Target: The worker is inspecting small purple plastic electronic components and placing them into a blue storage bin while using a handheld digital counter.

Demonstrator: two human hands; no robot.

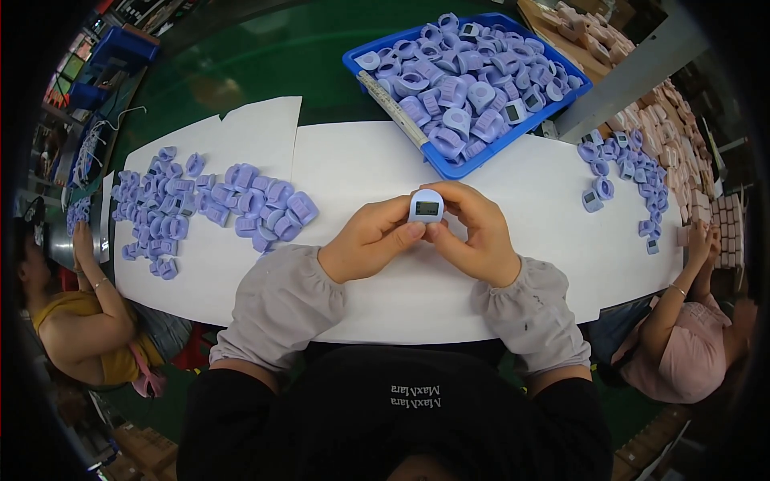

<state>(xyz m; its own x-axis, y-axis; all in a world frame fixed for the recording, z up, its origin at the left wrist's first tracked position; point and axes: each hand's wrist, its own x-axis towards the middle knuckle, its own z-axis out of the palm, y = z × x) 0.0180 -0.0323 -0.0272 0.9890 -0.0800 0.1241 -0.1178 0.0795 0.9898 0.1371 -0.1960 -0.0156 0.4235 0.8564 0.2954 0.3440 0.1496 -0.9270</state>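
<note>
Between my two hands, over the white table [377, 309], is a small lavender plastic device [426, 207] with a rounded top. Its grey display faces up, with dark marks on it. My left hand [373, 236] is closed on its left side, thumb near the lower edge. From the right, my right hand [475, 234] grips the same device, with its thumb close to the other thumb. The fingers behind the device are partly hidden. Several similar lavender devices [273, 210] lie in a loose heap on the table to my left.
A blue bin [468, 170] heaped with lavender devices stands ahead, right of centre. More devices [603, 188] lie at the far right, near a grey post [634, 76] and stacked pinkish pieces [658, 120]. Co-workers sit at left [88, 333] and right [682, 345].
</note>
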